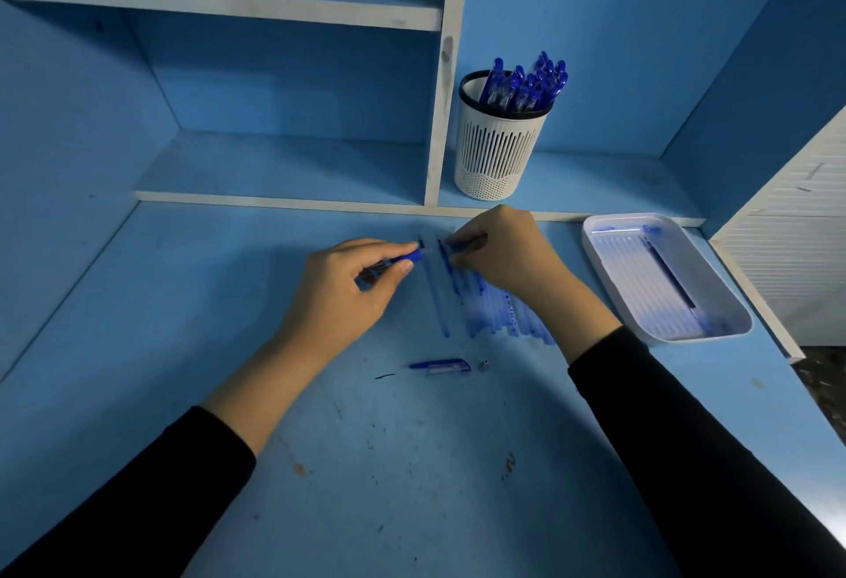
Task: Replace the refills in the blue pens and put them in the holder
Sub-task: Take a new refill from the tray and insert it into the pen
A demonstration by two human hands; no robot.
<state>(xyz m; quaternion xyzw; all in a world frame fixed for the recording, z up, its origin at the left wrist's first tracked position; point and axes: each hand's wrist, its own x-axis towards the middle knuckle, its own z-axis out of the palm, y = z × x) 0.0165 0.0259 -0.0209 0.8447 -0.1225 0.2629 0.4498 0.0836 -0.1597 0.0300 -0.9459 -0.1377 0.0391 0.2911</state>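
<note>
Both hands work at the back middle of the worktop (412,463), one on a pen, one on a refill.

The left hand (348,289) grips a blue pen (405,258), tip toward the right hand (503,252), whose fingertips pinch the far end of a refill (446,259) in the row of refills (490,307). A pen cap (441,367) lies nearer the front edge. The holder (496,151), full of blue pens (526,85), stands on the back shelf; a white tray (741,316) sits by the right edge.
</note>
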